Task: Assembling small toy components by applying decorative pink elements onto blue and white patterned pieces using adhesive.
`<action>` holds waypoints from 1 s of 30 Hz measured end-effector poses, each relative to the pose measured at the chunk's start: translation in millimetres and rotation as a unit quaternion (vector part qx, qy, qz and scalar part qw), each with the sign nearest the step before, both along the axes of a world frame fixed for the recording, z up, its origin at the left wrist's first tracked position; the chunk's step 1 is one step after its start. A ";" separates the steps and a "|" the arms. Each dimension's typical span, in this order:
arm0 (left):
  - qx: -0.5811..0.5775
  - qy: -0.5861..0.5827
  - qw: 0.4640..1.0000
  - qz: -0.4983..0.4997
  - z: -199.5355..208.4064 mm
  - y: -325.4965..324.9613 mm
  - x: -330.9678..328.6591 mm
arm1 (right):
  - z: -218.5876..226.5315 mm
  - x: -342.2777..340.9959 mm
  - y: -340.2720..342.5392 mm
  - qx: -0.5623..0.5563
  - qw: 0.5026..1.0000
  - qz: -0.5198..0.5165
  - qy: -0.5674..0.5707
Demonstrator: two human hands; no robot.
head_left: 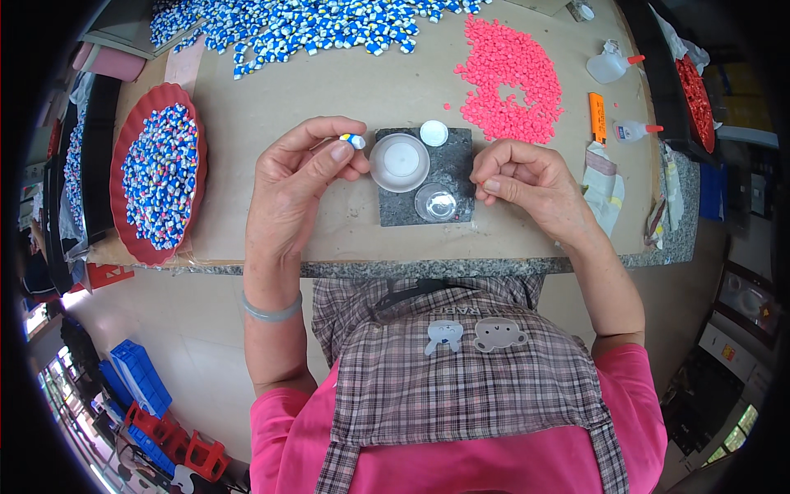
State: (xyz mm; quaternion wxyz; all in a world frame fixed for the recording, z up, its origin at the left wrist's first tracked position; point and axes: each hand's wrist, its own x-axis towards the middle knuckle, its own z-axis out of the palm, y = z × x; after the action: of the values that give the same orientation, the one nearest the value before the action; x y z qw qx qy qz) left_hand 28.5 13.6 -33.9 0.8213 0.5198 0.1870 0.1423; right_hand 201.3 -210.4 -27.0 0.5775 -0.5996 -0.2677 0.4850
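Note:
Between the thumb and fingers of my left hand (295,177) is a small blue, white and yellow moulded piece (354,141). My right hand (531,183) is closed in a pinch at the right edge of a dark stone block (454,165); whatever its fingertips hold is hidden or too small to name. On the block stand a round white dish (401,160), a small white cap (434,132) and a clear round dish (435,202) with a shiny inside. The left fingers are just beside the white dish.
At the left is a scalloped red tray (120,185) of finished-looking blue-white pieces. More such pieces (329,29) lie at the back, and a spread of small pink pieces (527,70) at back right. Two red-tipped bottles (607,67), an orange box (597,118) and crumpled cloth (605,193) lie right.

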 end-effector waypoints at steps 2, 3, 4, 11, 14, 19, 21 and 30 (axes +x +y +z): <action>-0.004 0.000 1.000 0.005 1.4 -1.7 -0.2 | 1.0 1.3 -1.7 0.004 1.000 0.004 -0.009; -0.008 0.001 1.000 0.010 2.1 -2.5 -0.2 | 1.2 2.0 -2.4 0.004 1.000 0.004 -0.009; -0.011 0.002 1.000 0.015 2.6 -3.0 -0.4 | 1.4 2.6 -3.0 0.007 1.000 0.009 -0.014; -0.019 -0.005 1.000 -0.009 3.3 -3.0 -3.6 | 12.0 -0.2 0.9 -0.022 0.999 -0.006 0.024; -0.023 -0.013 1.000 0.000 3.4 -6.0 -3.3 | 14.3 0.3 2.7 -0.027 0.998 0.002 0.048; 0.000 -0.009 1.000 0.003 6.4 -12.1 -4.9 | 18.2 -2.9 6.1 -0.025 0.998 0.022 0.044; 0.002 0.002 1.000 0.005 5.7 -15.1 -5.2 | 20.2 -4.6 6.0 -0.022 0.999 0.035 0.034; 0.028 -0.009 0.996 0.088 4.0 -7.1 -12.1 | 19.6 -16.1 -6.3 0.009 0.952 0.004 -0.306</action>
State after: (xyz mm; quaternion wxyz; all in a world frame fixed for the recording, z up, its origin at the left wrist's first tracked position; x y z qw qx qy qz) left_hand 16.5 6.5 -29.8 0.7925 0.5227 0.2205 0.2240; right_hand 185.2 -216.6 -7.4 0.4713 -0.7132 -0.4378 0.2785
